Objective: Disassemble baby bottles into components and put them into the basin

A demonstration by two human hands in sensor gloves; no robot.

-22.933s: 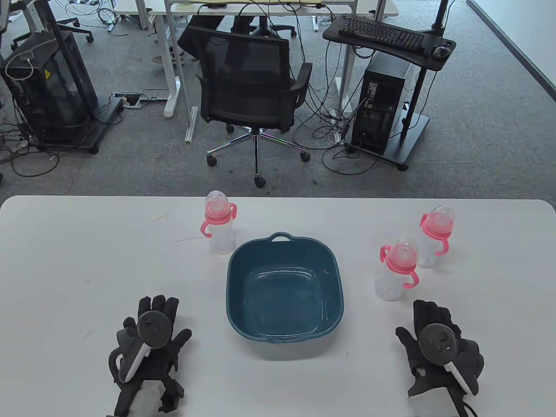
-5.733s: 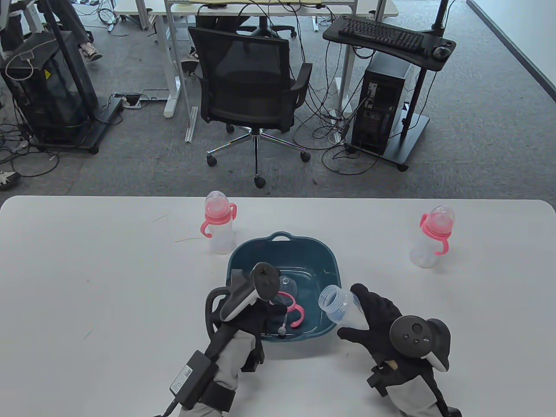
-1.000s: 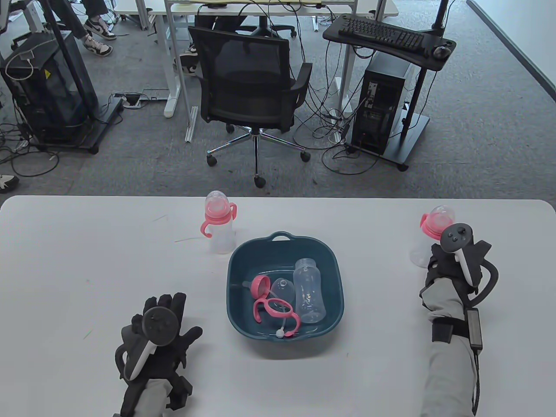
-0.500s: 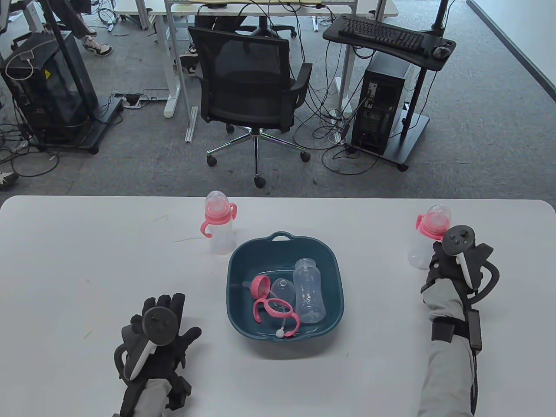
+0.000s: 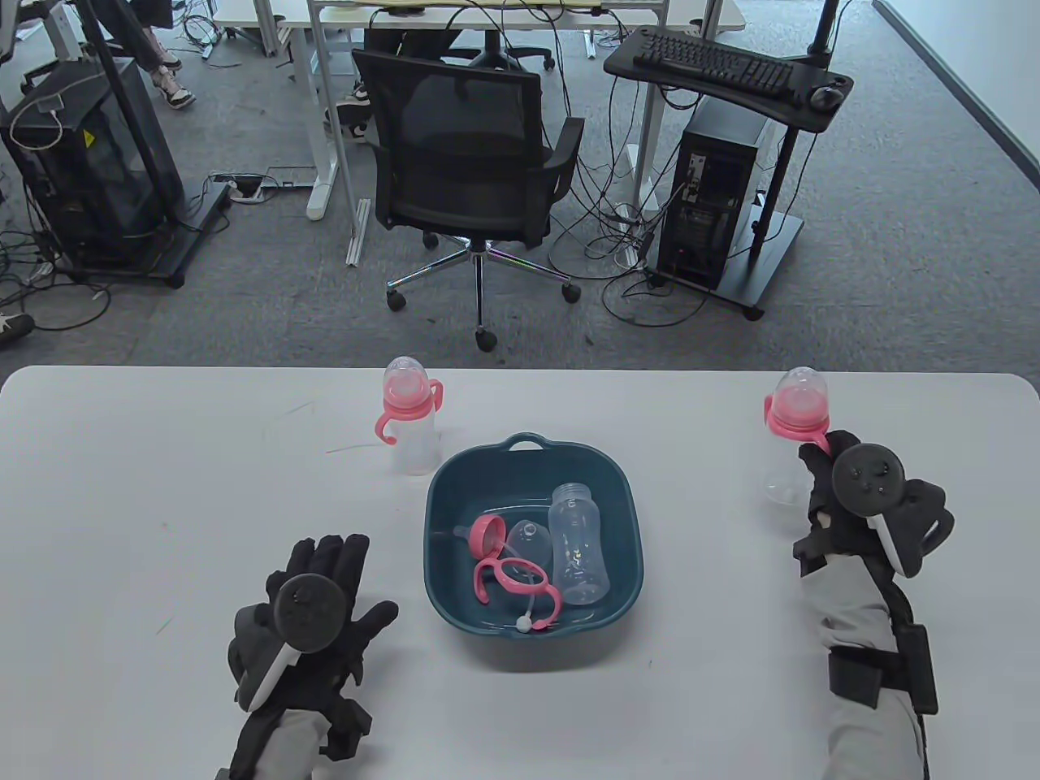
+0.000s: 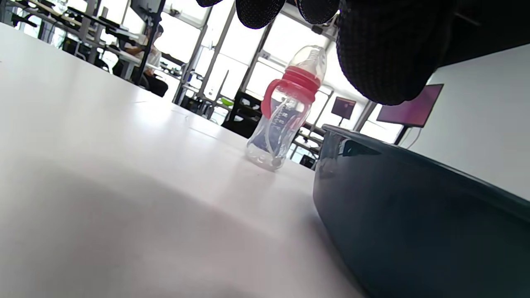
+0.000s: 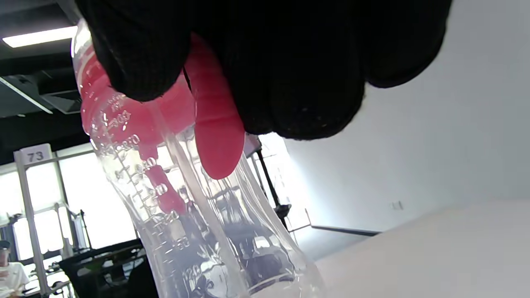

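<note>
A dark teal basin (image 5: pixel 528 444) sits mid-table, its wall (image 6: pixel 414 215) close in the left wrist view. In it lie a clear bottle body (image 5: pixel 578 544), a pink collar (image 5: pixel 486 535), a clear dome cap (image 5: pixel 528 537), a pink handle ring (image 5: pixel 517 578) and a straw weight (image 5: pixel 526 624). My right hand (image 5: pixel 816 475) grips the right-hand baby bottle (image 5: pixel 795 406) around its upper part; its fingers (image 7: pixel 269 62) wrap the pink handle (image 7: pixel 215 136) and clear body (image 7: pixel 186 215). My left hand (image 5: pixel 325 569) lies flat on the table left of the basin. Another whole bottle (image 5: pixel 410 422) (image 6: pixel 290 107) stands behind the basin's left corner.
The white table (image 5: pixel 162 504) spreads wide to the left and in front of the basin. An office chair (image 5: pixel 471 154), a computer tower (image 5: pixel 715 203) and a keyboard stand (image 5: pixel 723 65) are on the floor beyond the far edge.
My right hand has closed round the right bottle and raised it off the table, tilting it slightly. My left hand has slid a little to the right and forward.
</note>
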